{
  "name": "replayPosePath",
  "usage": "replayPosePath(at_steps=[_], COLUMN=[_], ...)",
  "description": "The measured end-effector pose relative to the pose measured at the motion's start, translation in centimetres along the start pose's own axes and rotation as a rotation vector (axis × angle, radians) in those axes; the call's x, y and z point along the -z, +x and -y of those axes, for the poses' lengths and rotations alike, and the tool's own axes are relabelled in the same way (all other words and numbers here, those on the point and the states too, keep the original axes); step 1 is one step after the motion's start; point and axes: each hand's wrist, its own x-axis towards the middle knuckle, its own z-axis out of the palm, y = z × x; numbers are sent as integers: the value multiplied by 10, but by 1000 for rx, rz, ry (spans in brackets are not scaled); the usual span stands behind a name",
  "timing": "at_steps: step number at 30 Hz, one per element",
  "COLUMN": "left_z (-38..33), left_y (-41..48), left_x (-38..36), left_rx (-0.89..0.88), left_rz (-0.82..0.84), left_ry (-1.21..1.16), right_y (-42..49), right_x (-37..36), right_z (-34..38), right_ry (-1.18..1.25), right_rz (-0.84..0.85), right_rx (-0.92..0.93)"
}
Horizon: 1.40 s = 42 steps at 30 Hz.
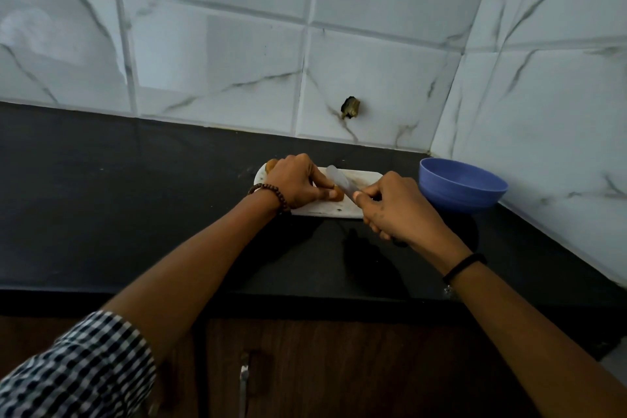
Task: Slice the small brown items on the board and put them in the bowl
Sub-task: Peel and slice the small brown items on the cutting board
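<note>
Left grip [295, 181]: curled over one small brown item [337, 195], which is pinched between thumb and fingertips and held down on the board [368, 176].
Right grip [393, 205]: clenched round the handle of a knife [339, 179]; the handle is hidden inside the fingers, and the pale, blurred blade is slanted away toward the board's far edge, right against the held item.
Second brown item [270, 164]: seen at the board's far left corner, partly hidden behind the left grip.
Board: white and oblong, laid flat on the black worktop [135, 197] toward its back right corner, long side parallel to the front edge.
Bowl [454, 198]: blue, set just beside the board's right end, close to the side wall.
Open room: the widest stretch of worktop is found left of the board; a narrower strip lies between the board and the front edge; the right is closed off by the bowl and wall.
Walls [220, 44]: faced in white marbled tiles; a dark ragged hole [351, 107] is seen in the back wall above the board.
Wrists: a beaded bracelet [271, 193] on the left, a black band [464, 265] on the right.
Below the front edge: a dark wooden cupboard door [339, 366] with a metal handle [243, 380].
</note>
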Motion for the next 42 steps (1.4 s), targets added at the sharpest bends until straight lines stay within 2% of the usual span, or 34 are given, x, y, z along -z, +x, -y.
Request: replayPosePath(at_steps=[5,16,24,33,36,39,42], left_z=[0,3,3,7,7,8,12], left_y=[1,-1,1,3,3,5,7], left_x=[-2,-1,-1,-4,-2,-1,1], left_rx=[-5,-15,-19,-70,-66,-66,-68], left_rz=[-22,-20,-25,68,91,106,116], left_ry=[18,12,-1,155,154,147,123], right_y=[16,-7,-32,-48,-43,-29,-6], right_x=[-7,-12,14,65,69,52,28], right_z=[12,19,15,20,12,5,2], right_ry=[-169,-315,-341,-195,-79,11,47], right_rz=[-28,1,71,252,171,52,7], right_rx=[18,104,61,-52,-88,-108,-96])
